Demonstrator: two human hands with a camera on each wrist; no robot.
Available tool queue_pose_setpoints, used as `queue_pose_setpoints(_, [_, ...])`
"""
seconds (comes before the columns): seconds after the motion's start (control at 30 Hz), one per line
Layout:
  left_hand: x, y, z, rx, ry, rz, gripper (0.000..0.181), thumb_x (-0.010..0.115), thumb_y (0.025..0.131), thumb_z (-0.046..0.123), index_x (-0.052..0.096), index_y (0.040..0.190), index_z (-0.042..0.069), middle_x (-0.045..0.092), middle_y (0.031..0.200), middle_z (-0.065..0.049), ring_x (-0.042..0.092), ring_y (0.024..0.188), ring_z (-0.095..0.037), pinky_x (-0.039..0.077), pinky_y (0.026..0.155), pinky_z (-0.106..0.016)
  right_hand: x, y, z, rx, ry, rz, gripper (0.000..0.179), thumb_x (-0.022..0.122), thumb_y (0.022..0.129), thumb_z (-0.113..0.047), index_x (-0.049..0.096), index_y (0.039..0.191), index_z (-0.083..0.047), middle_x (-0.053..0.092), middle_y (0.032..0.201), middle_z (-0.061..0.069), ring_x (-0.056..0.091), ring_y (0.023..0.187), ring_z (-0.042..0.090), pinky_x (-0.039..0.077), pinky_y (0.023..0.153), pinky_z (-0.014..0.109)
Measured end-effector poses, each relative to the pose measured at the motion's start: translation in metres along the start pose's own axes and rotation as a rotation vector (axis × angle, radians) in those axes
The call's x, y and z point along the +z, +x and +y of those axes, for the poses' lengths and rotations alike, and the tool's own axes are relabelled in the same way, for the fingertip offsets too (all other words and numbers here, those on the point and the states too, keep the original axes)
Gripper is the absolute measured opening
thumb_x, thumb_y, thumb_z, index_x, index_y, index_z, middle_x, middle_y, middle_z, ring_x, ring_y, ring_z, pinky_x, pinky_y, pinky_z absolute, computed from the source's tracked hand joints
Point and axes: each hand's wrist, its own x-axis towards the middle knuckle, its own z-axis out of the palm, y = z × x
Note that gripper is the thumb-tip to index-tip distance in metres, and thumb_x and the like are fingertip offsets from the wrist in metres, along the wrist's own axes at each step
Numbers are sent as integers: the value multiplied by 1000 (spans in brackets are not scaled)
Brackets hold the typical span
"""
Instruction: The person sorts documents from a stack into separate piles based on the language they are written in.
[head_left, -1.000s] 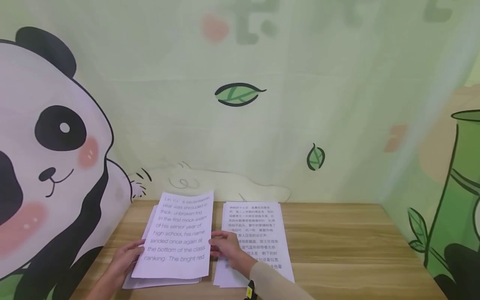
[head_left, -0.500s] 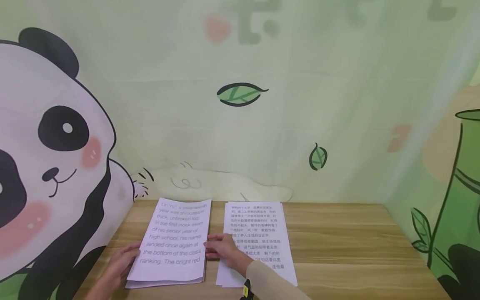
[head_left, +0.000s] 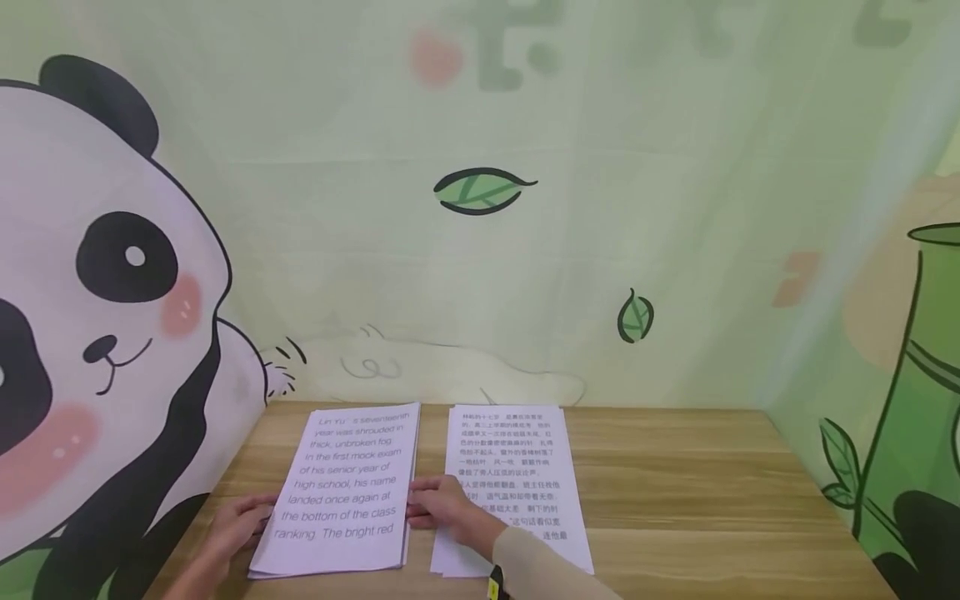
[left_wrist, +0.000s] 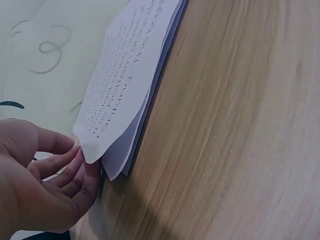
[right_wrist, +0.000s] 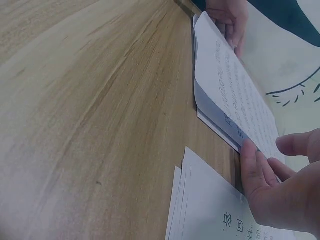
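A white sheet (head_left: pixel 337 492) printed in large English text lies on top of a small stack at the left of the wooden table. My left hand (head_left: pixel 238 527) holds its left long edge. In the left wrist view the left thumb and fingers (left_wrist: pixel 75 192) meet at the edge near the lifted front corner. On the opposite edge, my right hand (head_left: pixel 444 507) holds the sheet, fingers along the side and thumb over the top in the right wrist view. The sheet's edges stand slightly apart from the paper underneath.
Close to the right lies a second stack of white paper (head_left: pixel 517 450) with Chinese text, partly behind my right hand. Wooden tabletop (head_left: pixel 690 500) stretches beyond it. A green cloth backdrop (head_left: pixel 480 275) with a printed panda (head_left: pixel 112 333) hangs at the back.
Both hands have lowered the English sheet and drawn it slightly toward me. It now lies more in line with the stack underneath; the Chinese stack has stayed put.
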Motion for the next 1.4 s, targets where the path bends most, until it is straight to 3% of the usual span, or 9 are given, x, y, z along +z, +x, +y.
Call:
queue_pose_setpoints(0.2, [5,0,4,10,74,27,45,50,97,8,51,136,-15,67,109,-24,63,81,-13,55,65,-25,-8,-4,1,9,-50,7,33,61,94,-1,63,126,8,73,102,20,72,83,17,63,79,32])
queue_pose_setpoints(0.37, [10,1,14,102,250,56,45,50,97,11,51,133,-15,60,117,-34,64,86,-24,52,65,-25,-23,-11,1,15,-74,-2,36,61,95,-4,61,129,8,74,106,23,75,88,22,64,81,34])
queue_pose_setpoints(0.47, [15,1,24,131,290,51,47,51,97,12,51,136,-14,59,122,-34,64,91,-27,52,66,-26,-34,-16,-2,6,-79,-6,37,62,95,-6,61,130,9,73,110,25,76,91,25,64,82,34])
queue_pose_setpoints(0.7, [43,-6,46,176,204,-59,44,54,96,8,54,135,-11,65,112,-27,63,85,-20,56,68,-29,-64,-20,-8,-29,-135,53,36,60,96,-5,62,129,9,73,111,24,76,89,22,64,81,34])
queue_pose_setpoints(1.1, [98,-31,77,229,188,-180,39,58,97,9,60,133,-3,70,107,-16,65,83,-19,57,70,-32,-118,-32,-12,-23,-212,143,38,57,100,-13,60,133,6,72,116,21,74,94,23,63,83,34])
queue_pose_setpoints(1.4, [135,-44,85,282,154,-277,36,63,94,9,65,127,-4,70,99,-14,67,77,-20,57,66,-34,-154,-45,-9,-73,-229,191,38,57,99,-9,59,131,12,71,112,24,73,86,20,63,78,33])
